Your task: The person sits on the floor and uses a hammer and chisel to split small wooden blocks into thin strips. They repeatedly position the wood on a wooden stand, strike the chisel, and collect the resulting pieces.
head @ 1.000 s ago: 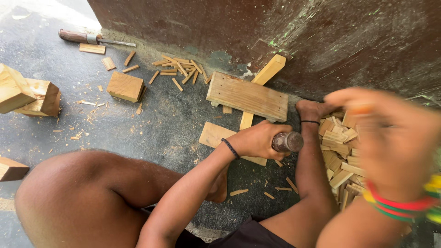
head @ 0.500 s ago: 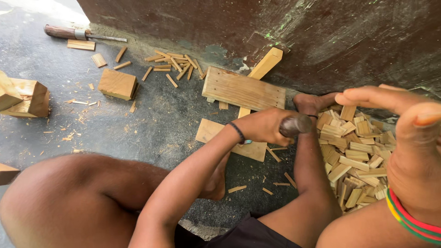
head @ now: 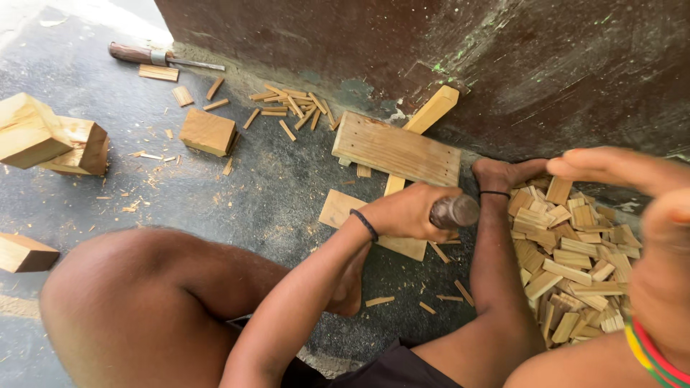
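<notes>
Left hand [head: 410, 212] grips a dark round-handled tool [head: 454, 211] — handle pointing right. Right hand [head: 618, 169], open, hovers just right, above the pile of pale wooden slips [head: 575, 259].

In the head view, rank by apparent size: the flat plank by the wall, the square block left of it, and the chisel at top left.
1. Plank, clearly largest.
2. Block and chisel: unsure. The chisel looks longer but much thinner, and it lies farther from the camera.

Board [head: 397, 149] before the wall [head: 503, 65], chip pile [head: 575, 259] right, blocks [head: 54, 140] left, chisel [head: 154, 56] far left
</notes>
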